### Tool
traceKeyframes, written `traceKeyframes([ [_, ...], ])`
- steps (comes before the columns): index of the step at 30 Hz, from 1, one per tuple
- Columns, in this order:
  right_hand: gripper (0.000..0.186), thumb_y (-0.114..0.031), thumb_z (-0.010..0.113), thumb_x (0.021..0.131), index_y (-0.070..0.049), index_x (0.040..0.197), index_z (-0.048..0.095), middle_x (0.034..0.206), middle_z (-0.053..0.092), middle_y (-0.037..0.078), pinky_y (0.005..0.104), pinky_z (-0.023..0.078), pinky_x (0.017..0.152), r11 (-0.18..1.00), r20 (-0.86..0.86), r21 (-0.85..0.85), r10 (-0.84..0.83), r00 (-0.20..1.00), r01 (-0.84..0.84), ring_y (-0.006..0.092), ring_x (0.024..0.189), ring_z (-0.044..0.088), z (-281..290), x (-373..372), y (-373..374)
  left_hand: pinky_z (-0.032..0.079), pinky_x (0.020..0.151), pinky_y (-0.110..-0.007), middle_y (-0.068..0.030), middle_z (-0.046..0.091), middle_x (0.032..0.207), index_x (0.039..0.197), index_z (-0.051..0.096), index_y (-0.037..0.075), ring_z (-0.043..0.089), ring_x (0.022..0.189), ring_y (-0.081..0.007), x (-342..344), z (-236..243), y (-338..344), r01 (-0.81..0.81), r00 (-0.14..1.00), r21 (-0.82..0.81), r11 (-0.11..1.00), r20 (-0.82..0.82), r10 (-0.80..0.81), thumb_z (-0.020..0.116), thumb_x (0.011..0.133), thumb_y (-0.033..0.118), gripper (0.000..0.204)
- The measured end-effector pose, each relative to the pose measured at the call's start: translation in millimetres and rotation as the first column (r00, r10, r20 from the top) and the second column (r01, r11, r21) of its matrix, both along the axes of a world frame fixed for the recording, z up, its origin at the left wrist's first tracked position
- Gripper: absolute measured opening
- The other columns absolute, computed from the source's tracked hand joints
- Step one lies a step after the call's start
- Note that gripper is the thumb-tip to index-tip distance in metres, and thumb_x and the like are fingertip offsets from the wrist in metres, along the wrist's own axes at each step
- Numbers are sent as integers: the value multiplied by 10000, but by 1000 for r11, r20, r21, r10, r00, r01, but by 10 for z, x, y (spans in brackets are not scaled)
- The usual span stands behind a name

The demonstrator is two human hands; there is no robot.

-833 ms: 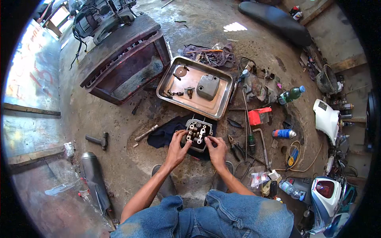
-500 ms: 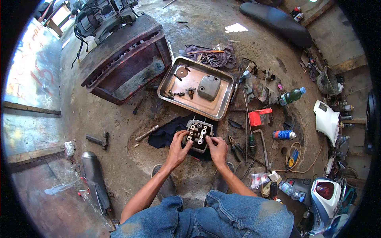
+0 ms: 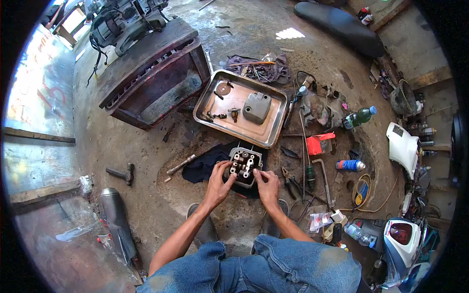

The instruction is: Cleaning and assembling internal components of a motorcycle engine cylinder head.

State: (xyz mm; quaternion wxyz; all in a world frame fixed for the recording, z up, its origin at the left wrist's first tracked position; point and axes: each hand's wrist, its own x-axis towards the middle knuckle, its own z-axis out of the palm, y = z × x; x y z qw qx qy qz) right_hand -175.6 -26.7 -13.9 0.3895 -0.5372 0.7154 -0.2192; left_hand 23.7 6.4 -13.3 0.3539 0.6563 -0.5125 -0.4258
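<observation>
A grey metal engine cylinder head (image 3: 259, 157) rests on a dark blue cloth (image 3: 194, 172) on the floor between my feet. Its open top shows a rocker-arm holder (image 3: 250, 163) with pale bolt seats. My left hand (image 3: 218, 183) grips the head's left side, thumb and fingers curled onto the holder's edge. At the lower right side, my right hand (image 3: 268, 188) has its thumb and fingertips closed on the inner part's edge; the exact contact is partly hidden. Just beyond lies a metal tray (image 3: 229, 132) bearing a grey cover (image 3: 257, 107), a round toothed disc (image 3: 223, 89) and several small dark parts.
Left of me lie a hammer (image 3: 122, 173) and an exhaust muffler (image 3: 115, 215). Pliers (image 3: 289, 183), an L-shaped bar (image 3: 322, 181), a red pouch (image 3: 320, 144), a blue spray can (image 3: 350, 165) and a green bottle (image 3: 360, 117) are to the right. A dark wooden box (image 3: 156, 83) stands far left.
Both hands stay at the cylinder head with almost the same grip. The whole view has shifted very slightly; nothing else has visibly moved.
</observation>
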Motion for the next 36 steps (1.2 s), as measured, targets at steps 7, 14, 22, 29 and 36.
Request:
traceKeyframes([
  [7,241,-303,778,952,-80,1030,820,897,649,91,400,492,863,991,58,-116,71,996,-64,280,920,623,21,-16,-24,446,1130,-435,-172,539,1468,1403,581,20,550,1359,-343,-20,1,-5,1,1000,4,1000,-11,-1,693,1010,248,468],
  [14,193,-205,806,918,-47,1027,805,855,643,67,348,503,793,990,-25,-139,13,1000,-16,218,856,626,146,56,44,432,1134,-446,-213,539,1436,1383,578,-2,543,1344,-386,-39,53,-12,-6,1000,-14,1000,-11,5,692,983,190,458],
  [22,165,-190,787,921,-59,1020,810,900,631,103,407,487,833,987,-56,-84,133,990,-137,290,925,613,103,38,-81,431,1138,-443,-212,536,1442,1389,580,11,536,1353,-391,-43,43,5,-26,999,5,1000,-32,26,686,983,183,453],
  [29,220,64,720,844,-46,1027,771,961,628,68,332,528,830,965,181,-254,-22,983,68,194,890,644,418,-43,-137,397,1174,-450,-223,516,1477,1414,553,-9,498,1402,-387,-74,129,-59,-1,999,33,999,-35,2,678,991,188,484],
  [36,182,11,695,907,-42,1069,759,954,614,92,337,536,798,841,-25,-536,68,997,-71,223,862,648,362,-136,-1633,361,1164,-536,-291,420,1492,1543,348,-47,438,1380,-470,-336,131,-63,-27,978,-51,998,205,37,783,881,286,859],
])
